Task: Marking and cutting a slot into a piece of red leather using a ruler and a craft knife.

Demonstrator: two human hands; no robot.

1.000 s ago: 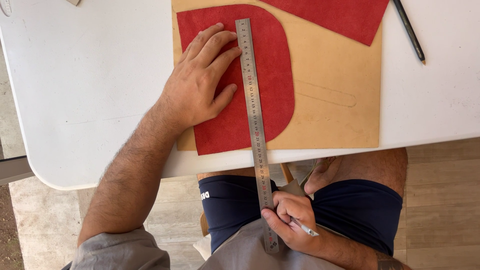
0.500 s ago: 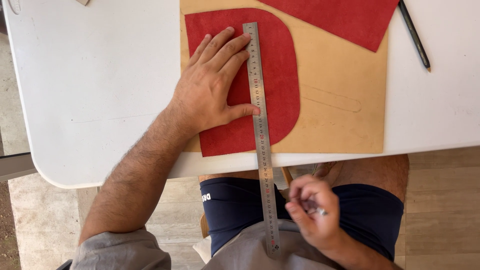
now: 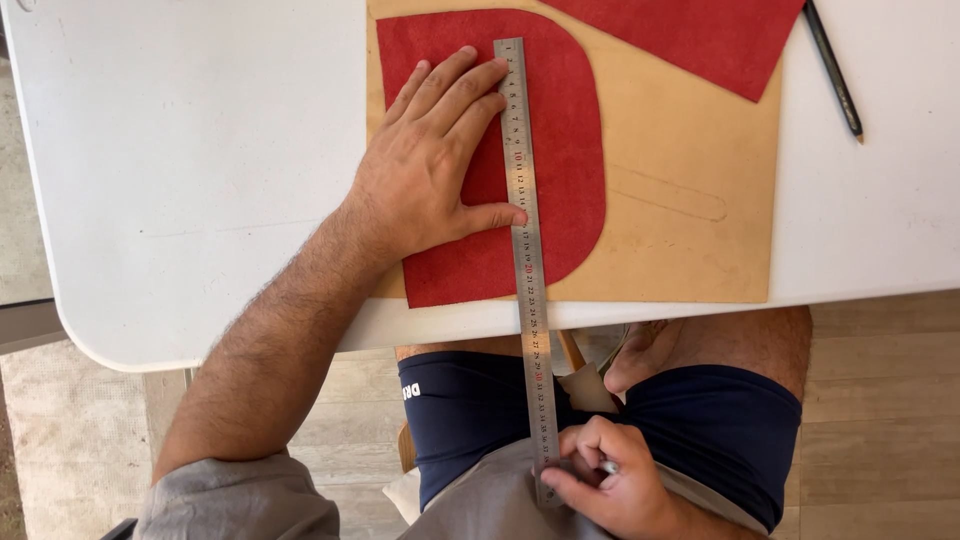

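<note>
Curling its fingers, the right hand [image 3: 610,480] pinches the near end of a long steel ruler [image 3: 527,250] over the lap, with a small silver tool tucked in its grip. Farther out, the left hand [image 3: 430,175] lies open and flat on a red leather piece [image 3: 570,150], thumb against the ruler's edge. Beneath is a tan sheet [image 3: 680,240] on the white tabletop [image 3: 200,150]; a pencil [image 3: 832,70] rests beyond.
</note>
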